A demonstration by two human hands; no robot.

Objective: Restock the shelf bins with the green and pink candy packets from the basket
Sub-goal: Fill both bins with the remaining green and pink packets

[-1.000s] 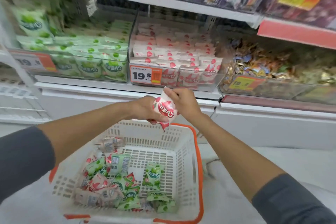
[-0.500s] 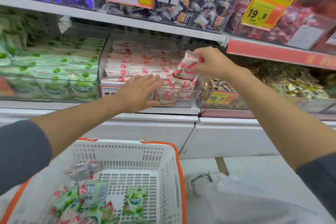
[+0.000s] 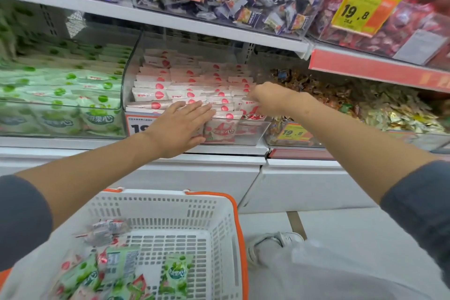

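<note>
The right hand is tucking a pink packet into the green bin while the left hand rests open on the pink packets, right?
Wrong bin: the head view shows the right hand tucking the pink packet into the pink bin. The left hand does rest open on the pink packets.

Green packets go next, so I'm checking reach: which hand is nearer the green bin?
Left. The left hand rests on the pink bin, just right of the green bin; the right hand holds a pink packet at the pink bin's right end.
</note>
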